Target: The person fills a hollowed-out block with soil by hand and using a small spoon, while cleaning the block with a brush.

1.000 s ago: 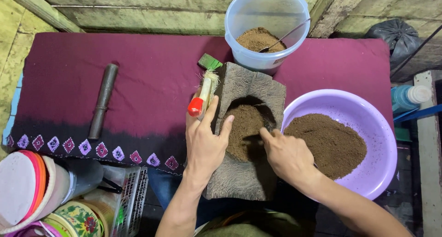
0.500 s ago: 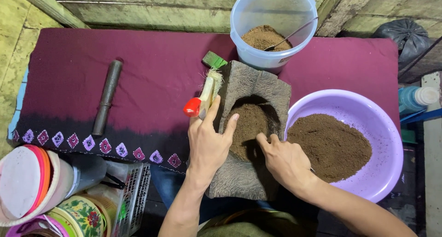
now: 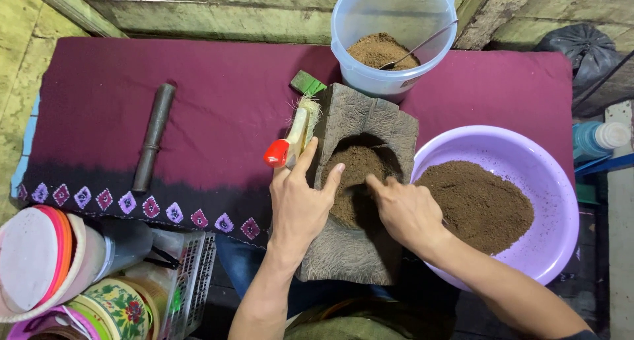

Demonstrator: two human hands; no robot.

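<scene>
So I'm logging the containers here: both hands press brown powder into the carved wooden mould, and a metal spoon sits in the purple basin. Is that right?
Not quite. The metal spoon sits in the clear bucket, not the purple basin; the head view shows it. Both the left hand and right hand do press brown powder into the carved wooden mould.

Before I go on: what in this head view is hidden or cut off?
- Right hand fingertips: dug into the brown powder, head view.
- Mould hollow depth: filled by powder and shadow.
- Spoon bowl: buried in the bucket.
- Stacked lids: cut by the left edge.
- Blue bottle: cut by the right edge.
</scene>
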